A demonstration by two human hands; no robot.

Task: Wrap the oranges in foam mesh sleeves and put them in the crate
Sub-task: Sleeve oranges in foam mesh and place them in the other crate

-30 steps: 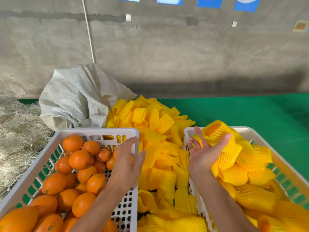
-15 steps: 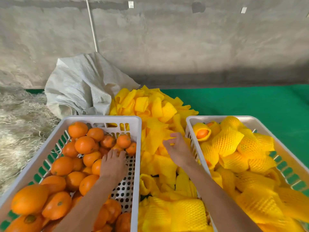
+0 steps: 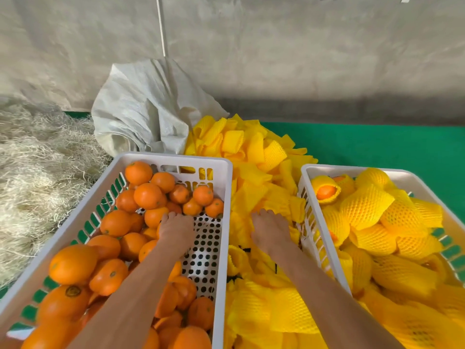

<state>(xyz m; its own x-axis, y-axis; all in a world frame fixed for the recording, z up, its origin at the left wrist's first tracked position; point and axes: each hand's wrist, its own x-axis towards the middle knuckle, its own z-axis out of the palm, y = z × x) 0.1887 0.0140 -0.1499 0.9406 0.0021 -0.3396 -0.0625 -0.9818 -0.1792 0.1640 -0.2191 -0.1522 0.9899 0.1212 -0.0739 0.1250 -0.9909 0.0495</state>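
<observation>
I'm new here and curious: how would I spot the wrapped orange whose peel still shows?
Find the right white crate, full of yellow wrapped fruit. Look in its far left corner, against the rim. That wrapped orange has its sleeve end gaping toward you, baring orange peel, while most neighbours look fully yellow.

**What the view kept hidden**

The left hand (image 3: 176, 229) reached down among the oranges (image 3: 141, 195), its fingertips hidden, so any hold could not be told. The right hand (image 3: 270, 231) buried its fingertips in the foam sleeves (image 3: 254, 157). Both crates (image 3: 176, 158) ran off the bottom edge. The wrapped oranges (image 3: 366, 206) showed mostly mesh.
</observation>
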